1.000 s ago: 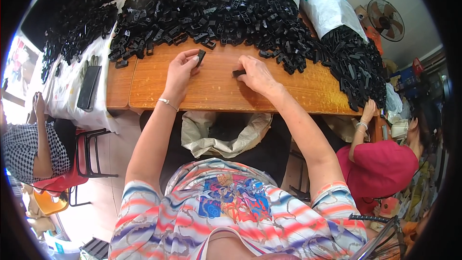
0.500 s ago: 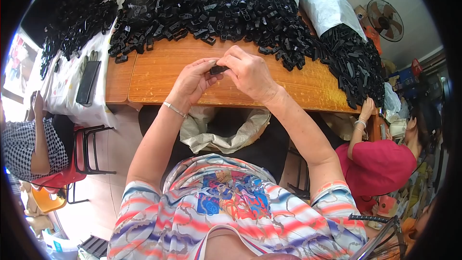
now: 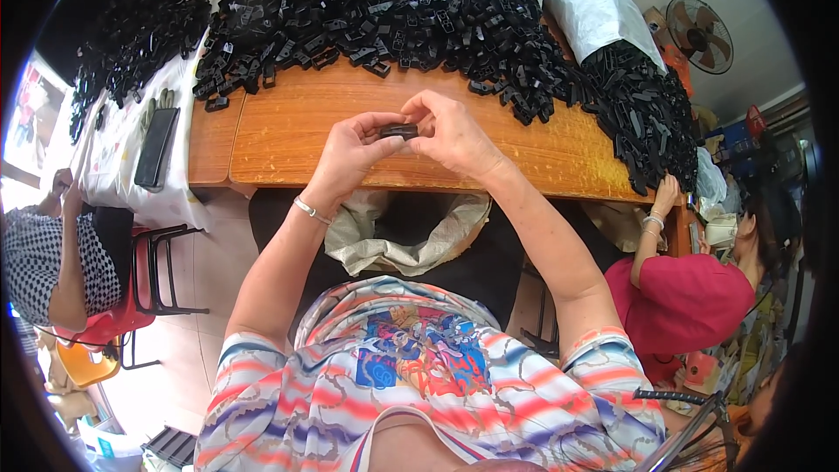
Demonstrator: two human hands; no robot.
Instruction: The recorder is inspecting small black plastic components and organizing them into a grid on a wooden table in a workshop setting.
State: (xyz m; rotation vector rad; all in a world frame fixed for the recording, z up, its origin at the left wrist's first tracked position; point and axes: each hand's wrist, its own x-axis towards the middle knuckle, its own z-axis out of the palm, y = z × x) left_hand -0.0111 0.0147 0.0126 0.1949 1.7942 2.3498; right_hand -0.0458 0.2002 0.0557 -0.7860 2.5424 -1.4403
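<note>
**Both hands on one black part, above the table edge**

The left hand (image 3: 354,153) and right hand (image 3: 450,135) meet in the middle, above the near edge of the wooden table (image 3: 288,135). Between them is a small black part (image 3: 398,131), approx. level, long side left to right. Left thumb and fingers pinch its left end; right fingers close on its right end from above. So both hands are narrow, gripping the same part, and the part does not touch the table. The left wrist has a thin bracelet (image 3: 306,209).

Far side of the table: a big pile (image 3: 393,9) of similar black parts, from left to right, with more down the right edge. Some single pcs lie just near the pile. Behind the pile, far right, stands a white sack (image 3: 603,13).

Under the table edge, just below the hands, an open bag (image 3: 411,236) with dark inside.

Left: a second table with a light cloth (image 3: 109,157), a dark flat phone (image 3: 156,147) on it, and more black parts far left. A person in a dotted shirt (image 3: 39,262) sits there on a red chair.

Right: a person in a red shirt (image 3: 690,301) reaches one hand up to the table corner. A fan (image 3: 699,33) is far right.
</note>
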